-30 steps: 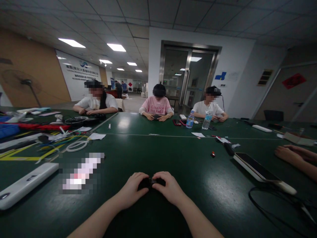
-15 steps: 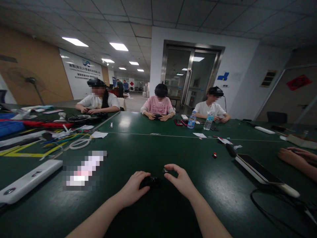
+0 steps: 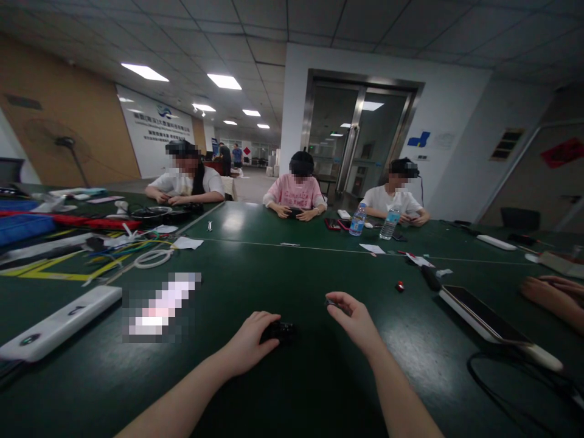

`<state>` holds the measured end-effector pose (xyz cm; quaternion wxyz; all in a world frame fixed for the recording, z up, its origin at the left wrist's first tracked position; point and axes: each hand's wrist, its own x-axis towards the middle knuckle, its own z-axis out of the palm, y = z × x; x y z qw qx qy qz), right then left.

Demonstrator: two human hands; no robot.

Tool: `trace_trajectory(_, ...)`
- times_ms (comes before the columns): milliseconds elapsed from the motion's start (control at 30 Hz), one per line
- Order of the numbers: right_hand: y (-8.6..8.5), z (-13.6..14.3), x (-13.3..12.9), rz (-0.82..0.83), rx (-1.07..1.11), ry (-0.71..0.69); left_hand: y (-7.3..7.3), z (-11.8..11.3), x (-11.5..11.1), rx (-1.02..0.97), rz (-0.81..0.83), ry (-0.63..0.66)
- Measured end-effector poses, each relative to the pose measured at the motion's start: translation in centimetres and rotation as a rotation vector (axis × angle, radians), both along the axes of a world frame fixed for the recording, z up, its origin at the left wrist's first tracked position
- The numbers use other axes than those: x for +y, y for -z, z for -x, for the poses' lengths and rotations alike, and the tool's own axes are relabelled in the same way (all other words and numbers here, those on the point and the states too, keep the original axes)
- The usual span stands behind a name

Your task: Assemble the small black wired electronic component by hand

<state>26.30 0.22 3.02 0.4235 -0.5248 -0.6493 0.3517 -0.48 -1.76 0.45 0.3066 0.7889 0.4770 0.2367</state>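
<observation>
My left hand (image 3: pixel 249 345) is closed round one end of a small black object (image 3: pixel 286 330) low over the dark green table (image 3: pixel 255 267); its kind is too dark to make out. Thumb and fingertips grip its left side. To the right, apart from it, my right hand (image 3: pixel 358 321) pinches a tiny dark, slightly shiny piece (image 3: pixel 329 302) between thumb and forefinger. Part of that piece is hidden by the fingers.
A small red item (image 3: pixel 400 286) lies beyond my right hand. Farther right are a phone-like device (image 3: pixel 479 313) and a black cable (image 3: pixel 483 383). A white bar (image 3: pixel 64 322) lies left, near tangled wires (image 3: pixel 109 258). Water bottles (image 3: pixel 358 220) stand by several people across the table.
My right hand has moved right and slightly away from me with the tiny piece, widening the gap to the black object. My left hand keeps its hold. The view has shifted slightly.
</observation>
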Motion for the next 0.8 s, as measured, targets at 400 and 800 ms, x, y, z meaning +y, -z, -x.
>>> trace_trajectory(400,-0.6,-1.2,-0.1,-0.004,0.077,0.031,-0.4,0.1,-0.2,-0.072,0.046,-0.012)
trace_trajectory(800,-0.5,0.2,-0.5,0.091,-0.062,-0.102,-0.4,0.1,-0.1,-0.050,0.051,-0.011)
